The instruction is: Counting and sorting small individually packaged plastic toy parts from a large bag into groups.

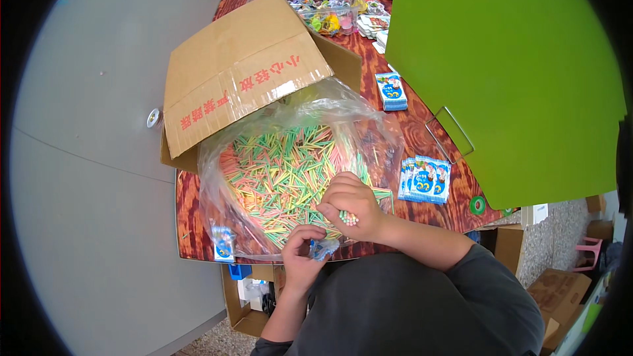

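Note:
Pastel green, yellow and pink sticks [283,171] lie in a loose heap inside a large clear plastic bag [211,201], spread open at the mouth of a cardboard box. My right hand [356,204] is closed around a small bundle of sticks [349,218], their ends showing below the fist, over the heap's near right part. Just left of it and nearer my body, my left hand [302,260] pinches a small clear and blue packet [324,248]. The packet's inside is not visible.
The cardboard box [237,66] lies behind the heap. Blue-and-white packets are stacked [391,91] and fanned out [424,179] at right, with another packet [223,244] at the left edge. A green panel [508,79] borders the right; clear tubs [323,13] stand far back.

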### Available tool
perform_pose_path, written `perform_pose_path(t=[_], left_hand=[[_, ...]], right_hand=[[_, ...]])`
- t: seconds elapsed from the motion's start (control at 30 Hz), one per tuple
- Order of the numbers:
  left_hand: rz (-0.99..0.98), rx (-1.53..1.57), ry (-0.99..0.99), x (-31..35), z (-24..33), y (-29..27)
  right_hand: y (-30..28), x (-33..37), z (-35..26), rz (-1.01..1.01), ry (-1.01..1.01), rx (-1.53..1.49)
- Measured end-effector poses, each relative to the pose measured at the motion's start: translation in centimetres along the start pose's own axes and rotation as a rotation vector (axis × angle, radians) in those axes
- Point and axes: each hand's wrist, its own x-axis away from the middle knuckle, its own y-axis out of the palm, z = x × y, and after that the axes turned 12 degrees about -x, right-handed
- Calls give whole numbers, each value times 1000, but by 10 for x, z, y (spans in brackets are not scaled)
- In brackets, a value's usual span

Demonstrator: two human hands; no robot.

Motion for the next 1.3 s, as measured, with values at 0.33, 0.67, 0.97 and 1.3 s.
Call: perform_pose_path(t=[0.33, 0.67, 0.97, 1.3], left_hand=[[-18, -3, -17, 2, 2, -1], [29, -21, -72, -4, -3, 2], [3, -118, -176, -11, -5, 4], [-45, -21, -164, -10, -9, 3]], right_hand=[[-1, 0, -3, -7, -2, 4], [12, 2, -4, 133, 300, -437], [1, 3, -11, -176, 844, -1004], [5, 7, -5, -214, 899, -1039]])
